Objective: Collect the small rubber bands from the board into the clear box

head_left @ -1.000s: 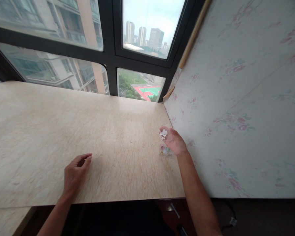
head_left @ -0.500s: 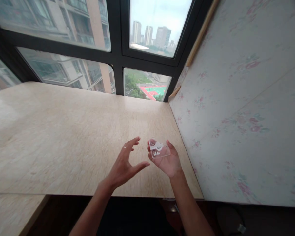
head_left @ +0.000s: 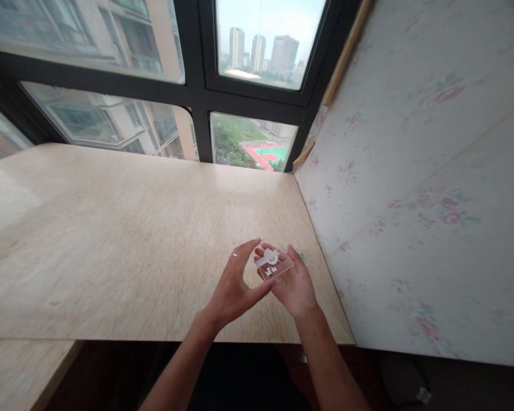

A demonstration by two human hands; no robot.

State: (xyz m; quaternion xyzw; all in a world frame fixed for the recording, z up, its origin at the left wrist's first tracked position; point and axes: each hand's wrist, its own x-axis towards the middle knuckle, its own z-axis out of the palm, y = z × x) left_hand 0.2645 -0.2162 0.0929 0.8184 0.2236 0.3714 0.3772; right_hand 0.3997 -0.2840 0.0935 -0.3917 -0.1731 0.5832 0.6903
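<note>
Holding a clear case [head_left: 276, 265] in the right hand [head_left: 297, 290] above the table [head_left: 132, 240], with the left hand [head_left: 232, 290] curved around its edge (clamped or not, impossible to tell); best kept level, pressed lightly.

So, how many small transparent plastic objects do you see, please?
2: a flat object with white marks in the right hand, and what looks like a second object on the sill, mostly hidden behind that hand. More may be hidden.
</note>
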